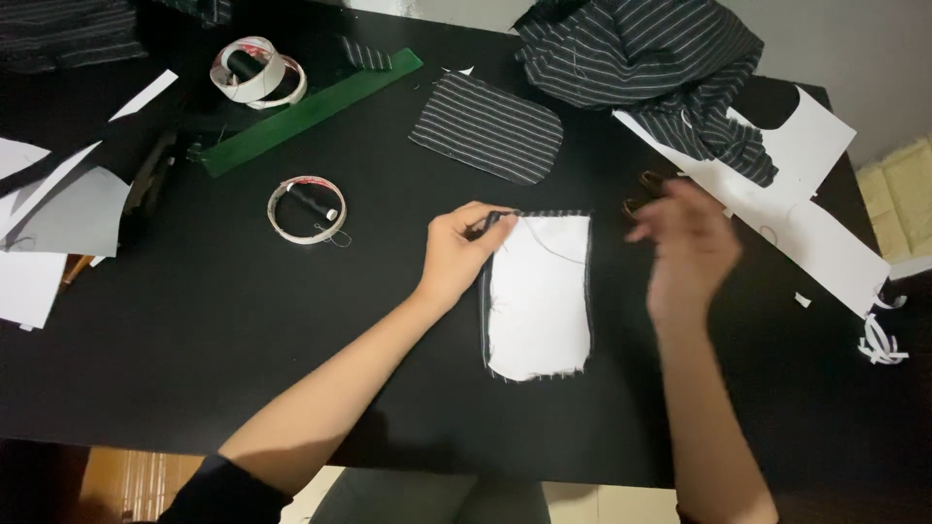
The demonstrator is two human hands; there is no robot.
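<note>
Nearest the camera, two bare forearms reach up over the front edge of the black table (243, 320); a dark sleeve shows at the left elbow.

The left hand (464, 254) rests on the table, thumb and forefinger pinched on the top left corner of the pocket piece (540, 296). This piece lies flat at mid-table between the two hands: white lining uppermost, a striped dark edge folded in along its sides and top, the lower end rounded. A fine thread crosses its upper part.

The right hand (687, 247) is raised above the table just right of the piece, blurred; fingers loosely spread, and whether they hold anything cannot be told.

Left of the hands lies a tape ring (307, 209) with a black thread spool (309, 201) inside it. Further back, a second tape ring (258, 73) encloses another black spool.

Beyond the piece lies a second striped pocket (487, 127), face up. A green ruler (311, 112) lies slantwise at back left. White paper patterns (796, 209) sit at the right, more paper sheets (58, 218) at the left edge. Striped fabric (646, 63) is heaped at the far edge. A pale wall shows behind the table.
</note>
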